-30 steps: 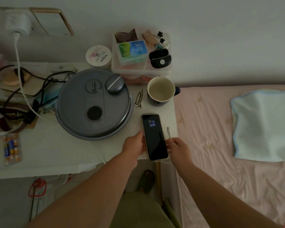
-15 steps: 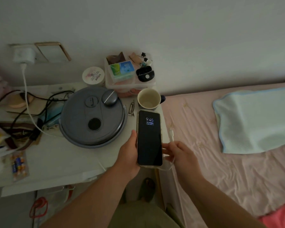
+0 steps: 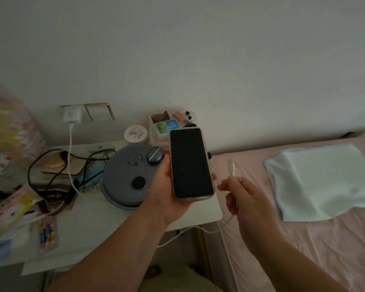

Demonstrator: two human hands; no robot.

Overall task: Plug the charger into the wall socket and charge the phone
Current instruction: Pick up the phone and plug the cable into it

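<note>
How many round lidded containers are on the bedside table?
2: a large grey container beside the left hand, and a small white jar against the wall behind it. Clutter may hide more.

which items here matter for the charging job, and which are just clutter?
In the job:
- phone, held in the left hand
- cable plug, pinched in the right hand
- charger in the wall socket

Lying about:
- grey round lid
- black cords
- batteries
- blue cloth
- cream jar
</note>
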